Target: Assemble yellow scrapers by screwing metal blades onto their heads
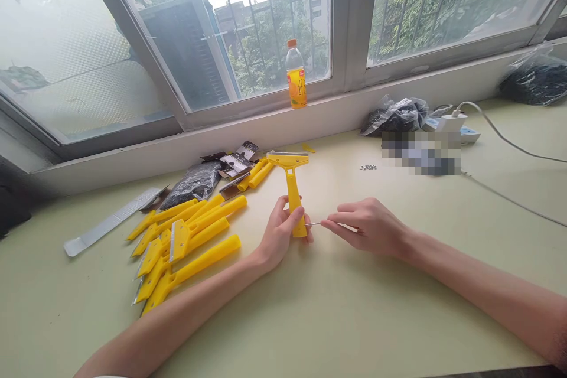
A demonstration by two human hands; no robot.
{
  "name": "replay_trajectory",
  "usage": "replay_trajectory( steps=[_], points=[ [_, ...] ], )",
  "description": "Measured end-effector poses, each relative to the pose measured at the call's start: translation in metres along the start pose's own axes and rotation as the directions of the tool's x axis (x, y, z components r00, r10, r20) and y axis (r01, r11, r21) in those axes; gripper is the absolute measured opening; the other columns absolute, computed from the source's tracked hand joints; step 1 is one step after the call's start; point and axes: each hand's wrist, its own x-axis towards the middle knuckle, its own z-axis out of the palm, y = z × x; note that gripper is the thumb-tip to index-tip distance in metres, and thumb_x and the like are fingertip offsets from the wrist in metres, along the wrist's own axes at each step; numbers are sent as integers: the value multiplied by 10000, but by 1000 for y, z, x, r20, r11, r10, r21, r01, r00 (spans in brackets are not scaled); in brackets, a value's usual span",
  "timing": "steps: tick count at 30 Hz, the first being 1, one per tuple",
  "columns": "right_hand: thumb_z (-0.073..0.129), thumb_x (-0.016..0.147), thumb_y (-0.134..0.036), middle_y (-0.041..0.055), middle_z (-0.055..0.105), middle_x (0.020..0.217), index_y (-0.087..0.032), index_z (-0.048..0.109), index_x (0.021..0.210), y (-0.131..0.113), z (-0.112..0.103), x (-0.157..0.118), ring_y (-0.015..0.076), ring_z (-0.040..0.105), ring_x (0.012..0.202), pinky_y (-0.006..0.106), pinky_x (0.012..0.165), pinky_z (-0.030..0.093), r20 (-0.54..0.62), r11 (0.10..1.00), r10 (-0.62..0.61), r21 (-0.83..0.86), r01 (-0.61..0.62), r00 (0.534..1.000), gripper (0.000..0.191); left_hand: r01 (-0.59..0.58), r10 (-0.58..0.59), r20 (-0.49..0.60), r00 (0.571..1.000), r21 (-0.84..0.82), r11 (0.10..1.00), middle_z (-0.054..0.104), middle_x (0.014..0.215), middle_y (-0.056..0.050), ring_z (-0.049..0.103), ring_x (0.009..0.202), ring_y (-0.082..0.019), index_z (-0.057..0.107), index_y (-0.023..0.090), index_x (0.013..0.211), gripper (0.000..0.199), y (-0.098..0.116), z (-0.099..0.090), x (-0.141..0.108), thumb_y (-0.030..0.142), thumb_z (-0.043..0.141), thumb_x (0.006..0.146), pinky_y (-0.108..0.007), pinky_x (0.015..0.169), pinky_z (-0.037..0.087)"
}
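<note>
My left hand is wrapped round the handle of a yellow scraper, whose wide head with a blade edge points away from me. Between the fingers of my right hand is a thin metal rod, with its tip at the side of the handle near the lower end. Whether the tip goes into the handle I cannot tell. My right fingers hide the rod's other end. To the left lies a pile of several similar yellow scrapers.
Small metal pieces lie right of the scraper head. Behind the pile are a dark plastic bag and small boxes. A drink bottle stands by the window. A charger with cables and a bag sit back right.
</note>
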Motion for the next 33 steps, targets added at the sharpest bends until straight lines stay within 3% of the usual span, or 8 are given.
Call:
replay_trajectory(
  steps=[8, 18, 28, 33],
  points=[
    [531, 994, -318, -44, 395, 517, -180, 611, 624, -1, 1, -2, 92, 227, 488, 271, 501, 190, -4, 999, -42, -24, 42, 999, 403, 1, -1, -13, 1000, -9, 1000, 618, 800, 5, 645, 604, -161, 409, 227, 1158, 355, -1, -1, 0, 476, 563, 957, -278, 561, 496],
    [544, 981, -241, -44, 518, 581, -195, 711, 860, -4, -1, 0, 85, 336, 503, 246, 514, 253, -40, 996, -5, 91, 8, 999, 211, -14, 12, -58, 998, -42, 999, 629, 834, 5, 677, 638, -191, 369, 242, 1118, 429, 2, 2, 0, 409, 691, 889, -368, 615, 576],
    [543, 962, -238, -57, 404, 534, -190, 668, 724, -2, -5, 1, 91, 240, 491, 261, 497, 211, -41, 996, -85, -18, 85, 996, 273, -22, 19, -92, 996, -30, 999, 629, 824, -2, 678, 629, -184, 381, 238, 1125, 443, 3, 3, -1, 424, 700, 879, -343, 602, 570],
    [522, 978, -249, -47, 416, 543, -183, 600, 666, -3, -5, 1, 92, 242, 492, 270, 509, 209, -32, 993, -101, -62, 99, 994, 329, -11, 12, -133, 991, 5, 1000, 627, 826, 4, 689, 646, -184, 400, 240, 1123, 461, 6, 5, -3, 427, 728, 858, -393, 658, 607]
  ],
)
